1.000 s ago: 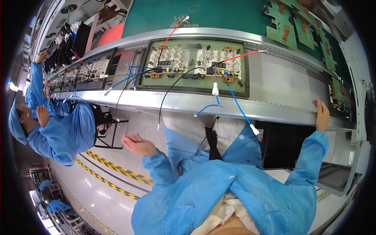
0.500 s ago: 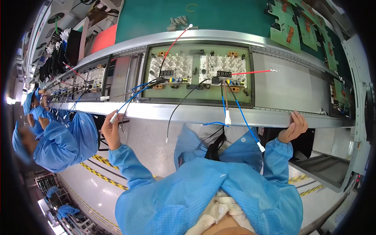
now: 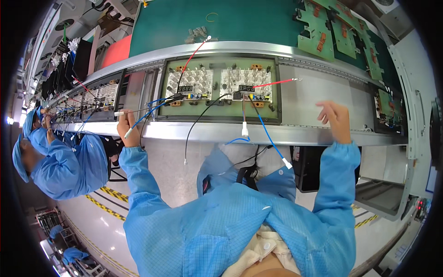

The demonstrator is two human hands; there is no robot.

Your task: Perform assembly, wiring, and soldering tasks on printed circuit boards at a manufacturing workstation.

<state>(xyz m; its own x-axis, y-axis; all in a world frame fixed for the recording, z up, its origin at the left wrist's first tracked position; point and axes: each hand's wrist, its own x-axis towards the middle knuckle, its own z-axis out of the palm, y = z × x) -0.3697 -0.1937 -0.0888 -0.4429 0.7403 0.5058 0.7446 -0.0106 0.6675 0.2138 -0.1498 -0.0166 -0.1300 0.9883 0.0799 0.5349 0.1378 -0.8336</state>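
Observation:
Two white circuit boards (image 3: 189, 83) with small digit displays and clear upright parts sit in a green, dark-edged fixture (image 3: 217, 113) on the rail line. My left hand (image 3: 130, 135) is raised at the fixture's left, its fingertips pinched at the white-tipped end of a brown wire (image 3: 134, 111). A blue wire (image 3: 144, 115) passes across that hand, its white connector (image 3: 128, 133) in front of the fingers. Over the track at the fixture's right, my right hand (image 3: 337, 119) is empty, with fingers apart and pointing left. Red wires (image 3: 277, 83) with metal ring ends rise from the boards.
Black and blue wires (image 3: 270, 138) with white ends hang over the front metal rail (image 3: 217, 134). Green boards (image 3: 318, 34) lie on the green bench (image 3: 249, 23), near a small heap of clear parts (image 3: 197, 34). Co-workers (image 3: 69, 161) sit at the left. Another fixture (image 3: 390, 111) stands at the right.
My left hand has gone up from the blue wire's connector to the brown wire's end. My right hand has lifted off the front rail and reached over the track.

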